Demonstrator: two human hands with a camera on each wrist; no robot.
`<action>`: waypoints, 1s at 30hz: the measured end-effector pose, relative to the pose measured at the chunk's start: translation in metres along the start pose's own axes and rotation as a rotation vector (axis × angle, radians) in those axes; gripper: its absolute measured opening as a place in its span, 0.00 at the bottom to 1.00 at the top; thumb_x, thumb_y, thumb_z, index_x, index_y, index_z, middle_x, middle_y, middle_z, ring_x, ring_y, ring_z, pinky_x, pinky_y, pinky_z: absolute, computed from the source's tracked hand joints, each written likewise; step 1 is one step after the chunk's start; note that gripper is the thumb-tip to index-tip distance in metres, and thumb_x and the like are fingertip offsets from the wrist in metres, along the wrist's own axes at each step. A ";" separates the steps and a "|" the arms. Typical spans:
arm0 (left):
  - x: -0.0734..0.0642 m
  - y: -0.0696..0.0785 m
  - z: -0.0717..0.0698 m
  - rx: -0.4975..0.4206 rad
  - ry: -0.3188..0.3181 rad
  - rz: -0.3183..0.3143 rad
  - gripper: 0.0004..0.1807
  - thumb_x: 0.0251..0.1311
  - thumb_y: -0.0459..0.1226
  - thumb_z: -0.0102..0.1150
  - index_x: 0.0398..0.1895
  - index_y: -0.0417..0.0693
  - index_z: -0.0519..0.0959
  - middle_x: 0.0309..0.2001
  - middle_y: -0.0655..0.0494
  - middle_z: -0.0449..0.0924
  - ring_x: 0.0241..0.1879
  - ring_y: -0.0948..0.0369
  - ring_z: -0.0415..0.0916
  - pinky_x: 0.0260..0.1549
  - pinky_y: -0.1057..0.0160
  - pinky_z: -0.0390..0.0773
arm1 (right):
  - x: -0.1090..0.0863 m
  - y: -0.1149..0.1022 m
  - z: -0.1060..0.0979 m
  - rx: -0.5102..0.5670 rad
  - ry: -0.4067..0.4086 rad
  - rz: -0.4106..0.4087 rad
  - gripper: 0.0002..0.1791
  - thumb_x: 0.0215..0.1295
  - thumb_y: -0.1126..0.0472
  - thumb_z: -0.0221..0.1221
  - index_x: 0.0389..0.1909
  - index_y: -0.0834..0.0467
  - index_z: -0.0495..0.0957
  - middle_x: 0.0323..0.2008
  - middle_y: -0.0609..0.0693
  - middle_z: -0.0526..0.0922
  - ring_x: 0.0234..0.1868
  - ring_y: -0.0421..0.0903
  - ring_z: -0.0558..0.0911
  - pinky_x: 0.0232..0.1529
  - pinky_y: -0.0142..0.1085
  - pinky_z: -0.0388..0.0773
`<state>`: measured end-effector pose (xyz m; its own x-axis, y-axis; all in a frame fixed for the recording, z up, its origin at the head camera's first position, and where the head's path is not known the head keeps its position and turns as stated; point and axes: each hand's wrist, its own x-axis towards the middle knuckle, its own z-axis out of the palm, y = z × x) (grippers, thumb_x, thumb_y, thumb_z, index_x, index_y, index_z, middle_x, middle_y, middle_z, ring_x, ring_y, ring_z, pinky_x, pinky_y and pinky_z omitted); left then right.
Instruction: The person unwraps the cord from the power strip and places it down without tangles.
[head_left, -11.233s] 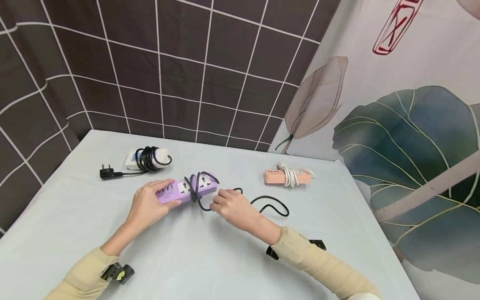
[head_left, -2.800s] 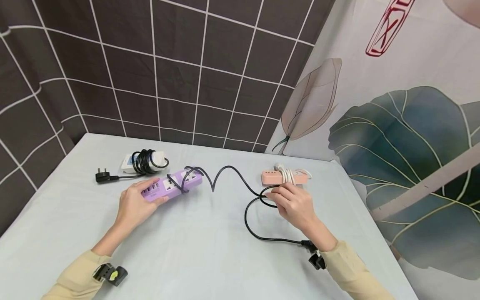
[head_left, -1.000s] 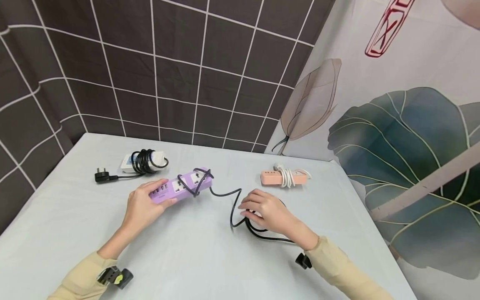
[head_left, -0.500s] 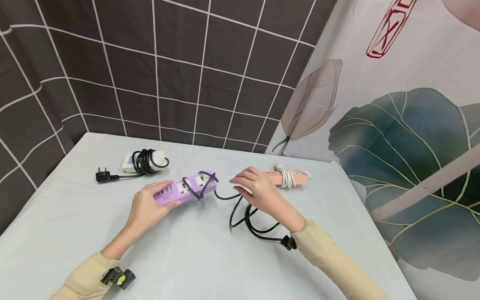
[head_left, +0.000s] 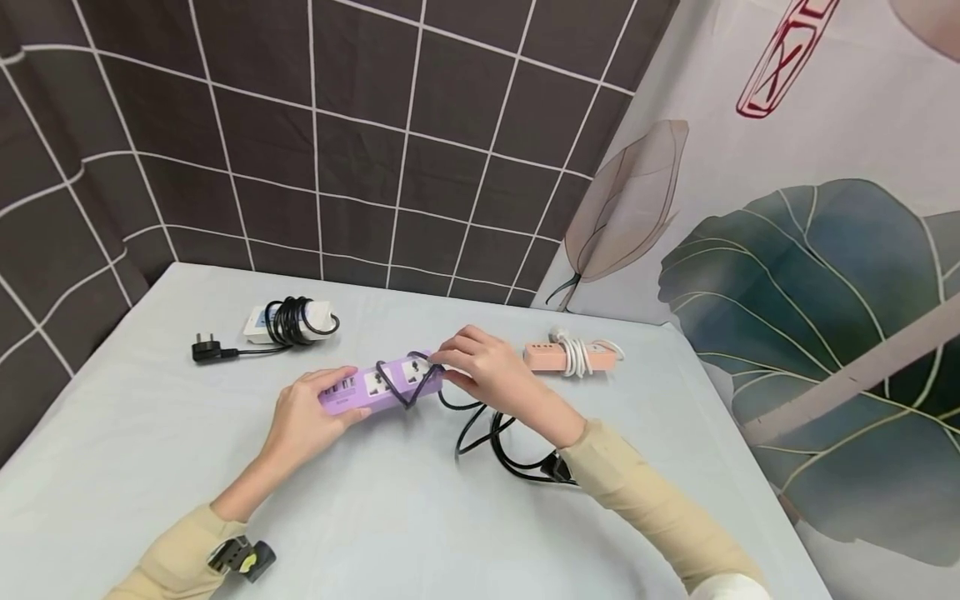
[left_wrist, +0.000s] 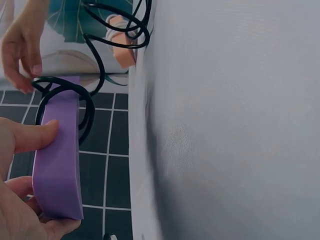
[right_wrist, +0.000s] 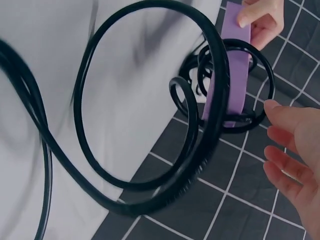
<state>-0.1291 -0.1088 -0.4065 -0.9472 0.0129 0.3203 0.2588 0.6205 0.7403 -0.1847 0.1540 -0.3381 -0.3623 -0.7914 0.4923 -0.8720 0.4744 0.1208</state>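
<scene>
A purple power strip (head_left: 375, 386) is held above the table by my left hand (head_left: 309, 417), with thumb and fingers gripping its left end. Turns of black cord (head_left: 390, 383) wrap loosely around its socket half. At the strip's right end is my right hand (head_left: 487, 371); its thumb meets the edge of a cord loop (right_wrist: 272, 82) in the right wrist view, while the other fingers stay loosely bent and apart from it. From the strip the remaining cord runs down into loose coils (head_left: 498, 450) on the table, near my right forearm. A black plug (head_left: 557, 467) shows there.
Farther back on the left lies a white power strip (head_left: 321, 318) wrapped in black cord, its plug (head_left: 213, 348) trailing left. An orange power strip (head_left: 543, 357) wound with white cord sits right of my right hand. Dark gridded cloth (head_left: 360, 150) hangs behind the table (head_left: 420, 517).
Having held the cord out to the right earlier, my right hand has let it drop into coils and come left to the strip's end. My left hand and the purple strip have shifted slightly right.
</scene>
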 end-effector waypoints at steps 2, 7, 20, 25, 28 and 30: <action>0.000 0.000 0.001 -0.001 0.006 0.010 0.32 0.38 0.35 0.76 0.53 0.38 0.80 0.52 0.38 0.81 0.54 0.41 0.75 0.54 0.43 0.69 | 0.000 -0.001 0.003 -0.002 0.003 -0.017 0.11 0.57 0.65 0.66 0.42 0.54 0.84 0.39 0.45 0.85 0.43 0.42 0.78 0.45 0.30 0.79; -0.001 0.000 0.001 -0.001 0.018 0.030 0.32 0.37 0.34 0.77 0.52 0.38 0.80 0.51 0.38 0.81 0.53 0.41 0.76 0.52 0.43 0.71 | 0.000 -0.003 0.008 -0.035 -0.012 -0.050 0.09 0.58 0.63 0.66 0.40 0.52 0.85 0.41 0.44 0.85 0.44 0.42 0.78 0.46 0.30 0.79; -0.003 0.000 0.002 0.014 0.016 0.043 0.32 0.37 0.35 0.76 0.52 0.38 0.80 0.51 0.38 0.81 0.52 0.41 0.77 0.52 0.43 0.70 | 0.000 -0.009 0.016 -0.109 0.013 -0.176 0.07 0.59 0.67 0.63 0.37 0.54 0.84 0.38 0.43 0.85 0.50 0.44 0.79 0.69 0.39 0.63; -0.002 -0.001 0.001 0.013 0.019 0.026 0.32 0.38 0.35 0.76 0.52 0.38 0.80 0.52 0.38 0.81 0.52 0.41 0.76 0.52 0.43 0.70 | -0.001 -0.011 0.015 -0.104 0.019 -0.225 0.11 0.58 0.73 0.59 0.36 0.55 0.83 0.37 0.45 0.86 0.46 0.43 0.82 0.66 0.38 0.68; -0.001 -0.002 0.000 0.012 0.026 0.012 0.32 0.39 0.35 0.76 0.53 0.38 0.79 0.52 0.38 0.81 0.54 0.41 0.75 0.53 0.43 0.70 | -0.002 -0.012 0.012 -0.100 0.011 -0.234 0.13 0.57 0.75 0.59 0.37 0.55 0.84 0.36 0.44 0.86 0.43 0.41 0.82 0.57 0.34 0.75; 0.000 -0.002 -0.001 0.010 0.031 0.008 0.32 0.39 0.36 0.76 0.54 0.38 0.79 0.53 0.37 0.80 0.54 0.41 0.75 0.54 0.43 0.70 | -0.003 -0.012 0.010 -0.093 0.002 -0.233 0.13 0.57 0.75 0.59 0.37 0.55 0.84 0.36 0.43 0.85 0.42 0.41 0.82 0.51 0.31 0.78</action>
<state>-0.1292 -0.1107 -0.4080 -0.9388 -0.0065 0.3443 0.2642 0.6280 0.7320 -0.1768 0.1471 -0.3499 -0.1546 -0.8826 0.4439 -0.8977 0.3131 0.3099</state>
